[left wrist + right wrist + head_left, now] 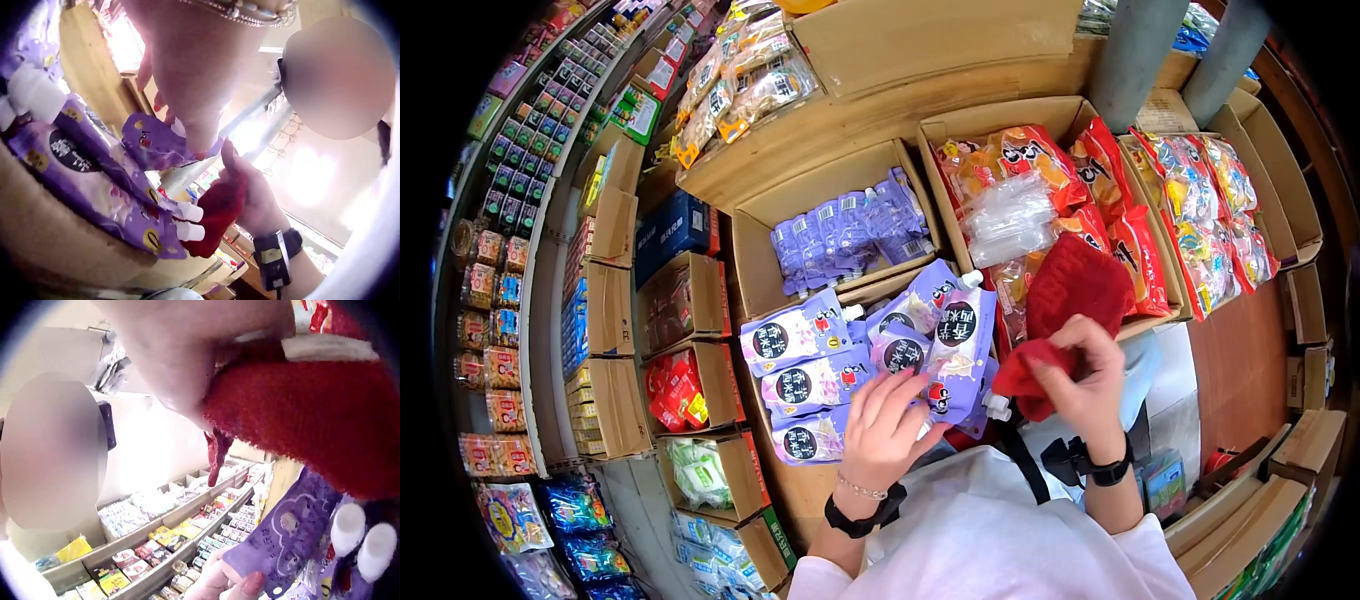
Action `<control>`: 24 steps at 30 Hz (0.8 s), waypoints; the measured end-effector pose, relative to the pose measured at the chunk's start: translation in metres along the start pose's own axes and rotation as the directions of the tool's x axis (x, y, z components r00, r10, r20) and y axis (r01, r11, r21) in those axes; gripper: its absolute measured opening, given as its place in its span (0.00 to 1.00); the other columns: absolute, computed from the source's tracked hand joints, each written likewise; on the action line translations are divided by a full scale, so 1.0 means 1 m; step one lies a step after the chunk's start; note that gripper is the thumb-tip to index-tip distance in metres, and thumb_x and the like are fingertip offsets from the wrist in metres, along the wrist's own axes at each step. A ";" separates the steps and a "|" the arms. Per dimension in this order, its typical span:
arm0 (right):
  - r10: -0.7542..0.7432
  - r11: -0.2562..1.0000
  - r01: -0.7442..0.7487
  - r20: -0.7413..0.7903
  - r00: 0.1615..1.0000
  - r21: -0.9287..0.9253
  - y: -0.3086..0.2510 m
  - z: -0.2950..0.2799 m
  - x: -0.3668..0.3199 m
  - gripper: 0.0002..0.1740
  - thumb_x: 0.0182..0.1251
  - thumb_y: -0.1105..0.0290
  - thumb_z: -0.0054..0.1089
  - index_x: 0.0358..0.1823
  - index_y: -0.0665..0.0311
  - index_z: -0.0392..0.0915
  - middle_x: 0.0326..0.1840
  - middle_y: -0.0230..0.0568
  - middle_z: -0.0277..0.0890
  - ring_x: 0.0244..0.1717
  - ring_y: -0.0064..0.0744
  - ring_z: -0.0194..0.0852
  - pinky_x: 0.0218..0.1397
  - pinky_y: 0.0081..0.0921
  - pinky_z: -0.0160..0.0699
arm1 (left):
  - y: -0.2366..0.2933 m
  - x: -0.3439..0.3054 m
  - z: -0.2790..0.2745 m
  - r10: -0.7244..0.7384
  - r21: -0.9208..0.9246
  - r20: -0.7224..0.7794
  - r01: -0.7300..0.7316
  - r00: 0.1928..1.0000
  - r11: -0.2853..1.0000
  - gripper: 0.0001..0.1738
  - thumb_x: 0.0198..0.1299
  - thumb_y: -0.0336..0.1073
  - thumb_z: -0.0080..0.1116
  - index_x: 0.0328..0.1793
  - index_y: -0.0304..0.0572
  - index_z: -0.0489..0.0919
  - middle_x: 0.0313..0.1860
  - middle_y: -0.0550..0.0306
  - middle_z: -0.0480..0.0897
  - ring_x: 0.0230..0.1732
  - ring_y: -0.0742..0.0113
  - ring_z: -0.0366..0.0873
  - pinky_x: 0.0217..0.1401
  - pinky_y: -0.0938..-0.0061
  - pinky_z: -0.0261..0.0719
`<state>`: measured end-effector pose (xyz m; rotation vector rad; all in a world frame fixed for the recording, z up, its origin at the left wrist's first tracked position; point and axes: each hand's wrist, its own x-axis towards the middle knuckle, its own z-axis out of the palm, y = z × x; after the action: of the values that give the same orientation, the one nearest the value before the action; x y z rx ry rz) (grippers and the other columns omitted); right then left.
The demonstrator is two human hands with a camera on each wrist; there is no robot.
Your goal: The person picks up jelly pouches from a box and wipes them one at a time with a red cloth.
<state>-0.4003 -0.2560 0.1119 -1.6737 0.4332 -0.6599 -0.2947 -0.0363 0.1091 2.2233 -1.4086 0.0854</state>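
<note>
My left hand (885,425) pinches a purple spouted drink pouch (156,145) by one end, thumb on its edge. In the right wrist view, cloud-like line art shows on this pouch's side. My right hand (1090,385) grips a bunched dark red cloth (1082,285), part of which hangs over the bags behind. Several more purple pouches (805,340) lie in overlapping rows in front of me, with white caps (190,232) at their ends. The cloth is close beside the pouch caps on the right. My left hand covers part of the nearest pouches.
Behind the pouches, a cardboard box (765,265) holds smaller purple pouches (850,235). Right of it, another box (960,125) contains red snack bags (1035,155) and a clear plastic bundle (1010,215). Boxed goods and shelves (550,250) line the left; cardboard flaps (1250,530) stand at lower right.
</note>
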 end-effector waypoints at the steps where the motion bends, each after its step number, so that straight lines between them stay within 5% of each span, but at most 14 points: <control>1: -0.018 0.999 0.020 0.048 0.999 -0.047 -0.001 0.006 0.001 0.10 0.52 0.79 0.73 0.32 0.67 0.78 0.30 0.33 0.73 0.30 0.21 0.72 0.32 0.20 0.69 | 0.003 -0.011 0.008 -0.079 -0.014 -0.055 0.078 0.995 0.997 0.17 0.39 0.32 0.76 0.32 0.40 0.78 0.52 0.53 0.81 0.53 0.50 0.77 0.58 0.57 0.76; 2: -0.034 0.995 0.043 0.098 0.995 -0.091 -0.002 0.012 0.002 0.10 0.51 0.78 0.74 0.32 0.67 0.79 0.29 0.36 0.74 0.28 0.24 0.73 0.31 0.21 0.70 | 0.004 -0.017 0.014 -0.159 -0.031 -0.109 0.156 0.981 0.987 0.18 0.35 0.30 0.77 0.32 0.39 0.78 0.47 0.53 0.81 0.48 0.50 0.78 0.54 0.58 0.77; 3: -0.017 0.994 0.030 0.123 0.992 -0.101 -0.001 0.016 0.001 0.11 0.50 0.78 0.74 0.32 0.67 0.79 0.29 0.37 0.74 0.28 0.27 0.74 0.32 0.22 0.71 | 0.003 -0.017 0.015 -0.148 -0.027 -0.155 0.146 0.977 0.989 0.22 0.39 0.30 0.79 0.37 0.39 0.76 0.39 0.57 0.77 0.37 0.61 0.75 0.41 0.67 0.76; 6: 0.013 0.998 -0.004 0.130 0.991 -0.070 0.005 0.022 -0.001 0.11 0.50 0.79 0.74 0.32 0.68 0.79 0.29 0.37 0.74 0.28 0.27 0.74 0.32 0.22 0.71 | 0.013 -0.031 0.024 -0.608 -0.458 0.056 0.562 0.792 0.689 0.24 0.46 0.30 0.79 0.43 0.39 0.73 0.38 0.58 0.77 0.36 0.72 0.75 0.35 0.77 0.73; 7: 0.026 0.997 -0.017 0.124 0.992 -0.078 0.005 0.023 -0.002 0.10 0.50 0.79 0.74 0.32 0.68 0.79 0.28 0.37 0.74 0.28 0.27 0.74 0.32 0.22 0.71 | 0.014 -0.032 0.025 -0.633 -0.522 0.102 0.583 0.768 0.623 0.24 0.52 0.29 0.76 0.46 0.39 0.70 0.33 0.61 0.74 0.33 0.80 0.72 0.31 0.85 0.69; 10: 0.048 0.995 -0.039 0.102 0.994 -0.095 0.005 0.020 -0.002 0.10 0.50 0.79 0.74 0.31 0.67 0.79 0.28 0.36 0.74 0.28 0.26 0.73 0.32 0.22 0.70 | 0.010 -0.036 0.026 -0.715 -0.697 0.192 0.607 0.672 0.383 0.23 0.57 0.42 0.74 0.43 0.34 0.72 0.26 0.60 0.79 0.20 0.75 0.73 0.21 0.80 0.69; 13: 0.049 0.995 -0.041 0.082 0.995 -0.096 0.007 0.016 -0.006 0.10 0.50 0.79 0.74 0.31 0.67 0.79 0.27 0.36 0.75 0.29 0.26 0.73 0.33 0.22 0.70 | 0.005 -0.024 0.004 -0.613 -0.505 0.682 0.863 0.400 0.001 0.24 0.67 0.50 0.63 0.45 0.32 0.73 0.27 0.55 0.84 0.14 0.77 0.72 0.16 0.82 0.66; 17: 0.037 0.991 -0.024 0.099 0.994 -0.130 0.000 0.014 -0.007 0.10 0.50 0.79 0.74 0.30 0.66 0.79 0.27 0.36 0.76 0.30 0.27 0.72 0.33 0.23 0.70 | 0.011 -0.026 0.017 -0.367 -0.530 0.816 0.831 0.446 -0.167 0.26 0.74 0.55 0.50 0.46 0.32 0.75 0.35 0.47 0.87 0.16 0.78 0.74 0.16 0.84 0.65; 20: -0.008 0.987 0.036 0.180 0.984 -0.154 -0.003 0.014 -0.008 0.11 0.48 0.78 0.75 0.31 0.66 0.80 0.28 0.37 0.77 0.31 0.31 0.72 0.34 0.25 0.71 | 0.015 -0.030 0.033 -0.380 -0.689 0.704 0.706 0.601 -0.161 0.23 0.75 0.51 0.49 0.49 0.33 0.75 0.33 0.51 0.86 0.19 0.78 0.77 0.17 0.84 0.67; 24: -0.046 0.973 0.128 0.380 0.924 -0.193 -0.011 0.017 -0.008 0.12 0.46 0.78 0.75 0.31 0.65 0.80 0.30 0.37 0.78 0.34 0.37 0.73 0.37 0.29 0.73 | 0.017 -0.033 0.025 -0.409 -0.717 0.648 0.696 0.643 -0.040 0.18 0.77 0.45 0.46 0.52 0.35 0.74 0.28 0.56 0.83 0.22 0.75 0.79 0.23 0.82 0.72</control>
<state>-0.3962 -0.2361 0.1192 -1.9836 0.1584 -0.3513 -0.3296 -0.0258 0.0838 1.4336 -0.1646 -1.1263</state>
